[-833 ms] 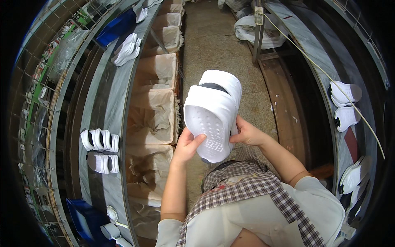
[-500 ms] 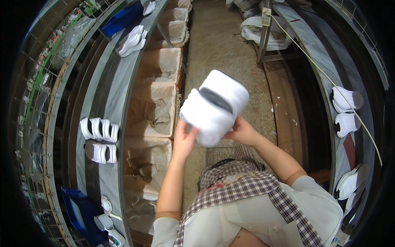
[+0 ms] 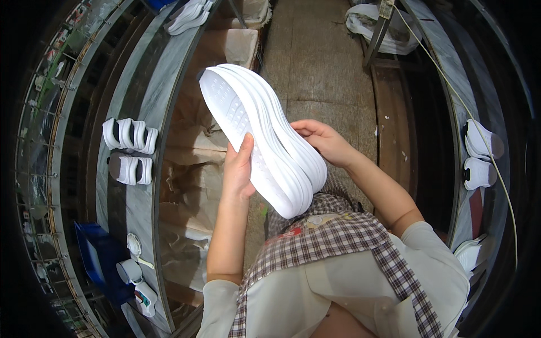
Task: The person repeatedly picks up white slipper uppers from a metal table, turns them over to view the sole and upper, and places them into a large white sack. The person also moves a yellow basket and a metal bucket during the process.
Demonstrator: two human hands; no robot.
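Several white shoe soles (image 3: 270, 135), nested in a stack, are held up slantwise in front of my chest. Dimples show on the inner face of the outermost sole, and the stack's far end points up and left. My left hand (image 3: 239, 169) grips its left edge, thumb lying on that inner face and fingers mostly hidden behind. At the right side of the stack, my right hand (image 3: 322, 141) is closed against the sole edges with bent fingers; its fingertips are partly hidden.
On the left belt (image 3: 135, 208) sit more white soles (image 3: 129, 135), a blue tray (image 3: 93, 253), a white cup (image 3: 129, 271) and a white bottle (image 3: 145, 298). Paper-lined bins (image 3: 242, 48) line its inner side. White soles (image 3: 479, 139) and a pale cord (image 3: 451, 84) lie along the right belt.
The sole stack has been turned from its rounded ends to a lengthwise view showing the inner face. My left thumb now lies over it. Surroundings have shifted in the picture.
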